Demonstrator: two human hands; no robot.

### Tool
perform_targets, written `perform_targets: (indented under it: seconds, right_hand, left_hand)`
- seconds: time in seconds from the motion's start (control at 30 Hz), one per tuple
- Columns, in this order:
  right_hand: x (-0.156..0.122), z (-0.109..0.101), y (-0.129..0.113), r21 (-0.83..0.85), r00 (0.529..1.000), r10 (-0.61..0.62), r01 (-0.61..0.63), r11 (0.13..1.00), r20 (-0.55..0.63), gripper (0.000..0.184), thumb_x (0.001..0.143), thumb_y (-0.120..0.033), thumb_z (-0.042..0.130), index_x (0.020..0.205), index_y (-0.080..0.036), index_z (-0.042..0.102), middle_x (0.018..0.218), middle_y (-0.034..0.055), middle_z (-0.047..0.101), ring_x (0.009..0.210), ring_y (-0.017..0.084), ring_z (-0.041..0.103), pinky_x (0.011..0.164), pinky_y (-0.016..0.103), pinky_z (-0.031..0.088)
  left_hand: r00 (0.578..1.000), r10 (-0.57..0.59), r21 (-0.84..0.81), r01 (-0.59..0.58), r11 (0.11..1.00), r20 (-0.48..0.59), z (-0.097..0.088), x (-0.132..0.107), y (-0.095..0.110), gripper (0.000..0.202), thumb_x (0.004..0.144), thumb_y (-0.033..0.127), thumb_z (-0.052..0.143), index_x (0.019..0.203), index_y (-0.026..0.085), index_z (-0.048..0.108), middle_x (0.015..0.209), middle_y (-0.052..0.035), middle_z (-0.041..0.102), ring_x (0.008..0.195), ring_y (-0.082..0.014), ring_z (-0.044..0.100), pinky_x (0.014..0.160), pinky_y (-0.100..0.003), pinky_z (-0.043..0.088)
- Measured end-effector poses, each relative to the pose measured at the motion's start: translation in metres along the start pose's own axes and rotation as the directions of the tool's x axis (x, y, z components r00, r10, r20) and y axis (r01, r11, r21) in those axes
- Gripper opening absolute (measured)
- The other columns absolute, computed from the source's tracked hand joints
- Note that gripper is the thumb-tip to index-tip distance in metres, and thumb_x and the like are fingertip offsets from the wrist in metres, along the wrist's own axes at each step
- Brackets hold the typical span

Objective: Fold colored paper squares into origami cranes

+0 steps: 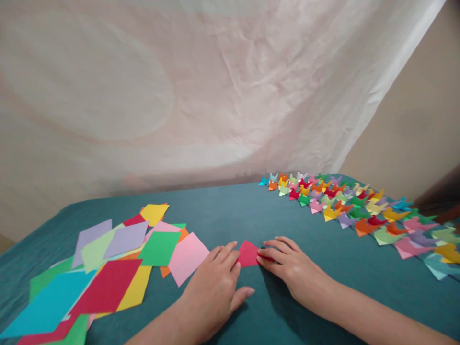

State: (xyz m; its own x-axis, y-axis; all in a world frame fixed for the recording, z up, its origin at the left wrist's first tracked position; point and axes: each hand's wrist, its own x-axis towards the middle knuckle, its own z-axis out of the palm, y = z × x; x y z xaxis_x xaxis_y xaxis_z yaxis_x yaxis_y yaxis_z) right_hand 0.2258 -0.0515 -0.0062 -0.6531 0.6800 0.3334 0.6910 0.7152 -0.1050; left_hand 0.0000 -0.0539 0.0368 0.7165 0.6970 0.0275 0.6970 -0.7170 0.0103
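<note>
A folded piece of red origami paper (247, 254) lies on the dark green cloth, between my two hands. Over its left corner rest the fingertips of my left hand (219, 275), with the fingers laid out and the thumb spread away to the right. My right hand (283, 261) has its fingers around the paper's right corner, and a bit of red shows between them. The parts of the paper under the fingers are hidden.
Loose square sheets of coloured paper (108, 287) overlap in a spread pile on the left. Rows of small folded paper birds (334, 211) stand along the right side of the cloth-covered table (212, 206). A pale fabric sheet (215, 96) hangs behind.
</note>
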Motion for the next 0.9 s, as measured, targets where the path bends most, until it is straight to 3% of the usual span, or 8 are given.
perform_targets:
  seconds: [0.23, 0.4, 0.7, 0.9]
  right_hand:
    - [-0.001, 0.0, 0.002, -0.009, 1.0, -0.002, 0.002, 1.0, 0.014, 0.029, 0.088, -0.017, 0.054, 0.115, -0.024, 0.059, 0.116, 0.0031, 0.062, 0.113, 0.022, 0.047, 0.101, 0.044, 0.029]
    - [0.001, -0.001, 0.004, -0.041, 1.0, -0.023, 0.023, 0.999, 0.004, 0.026, 0.087, -0.016, 0.054, 0.11, -0.023, 0.063, 0.115, 0.0033, 0.063, 0.112, 0.023, 0.048, 0.102, 0.045, 0.027]
    - [0.005, -0.001, 0.002, -0.125, 0.997, -0.071, 0.066, 0.99, -0.041, 0.021, 0.085, -0.016, 0.055, 0.102, -0.021, 0.066, 0.105, 0.0047, 0.066, 0.099, 0.02, 0.054, 0.099, 0.045, 0.031]
    - [0.006, -0.01, 0.0, -0.175, 0.999, -0.043, 0.044, 0.984, 0.013, 0.016, 0.082, -0.012, 0.058, 0.093, -0.017, 0.069, 0.093, 0.007, 0.067, 0.093, 0.022, 0.056, 0.096, 0.046, 0.033]
  left_hand:
    - [0.996, -0.077, 0.082, 0.074, 0.994, 0.033, -0.005, -0.005, 0.001, 0.041, 0.085, 0.043, 0.052, 0.104, 0.009, 0.067, 0.122, -0.0169, 0.057, 0.125, -0.0315, 0.041, 0.103, -0.044, 0.036]
    - [0.996, -0.093, 0.138, 0.093, 0.986, -0.007, -0.006, -0.008, 0.007, 0.04, 0.083, 0.041, 0.057, 0.104, 0.01, 0.068, 0.12, -0.0177, 0.059, 0.121, -0.0297, 0.046, 0.1, -0.042, 0.038]
    - [0.99, -0.097, 0.184, 0.114, 0.976, -0.099, 0.021, -0.015, 0.011, 0.043, 0.079, 0.047, 0.059, 0.099, 0.01, 0.071, 0.117, -0.0168, 0.061, 0.119, -0.029, 0.049, 0.099, -0.04, 0.039]
    - [0.995, -0.067, 0.147, 0.078, 0.986, -0.078, 0.004, -0.009, 0.006, 0.041, 0.08, 0.044, 0.057, 0.099, 0.011, 0.07, 0.116, -0.0177, 0.062, 0.116, -0.0321, 0.051, 0.095, -0.045, 0.041]
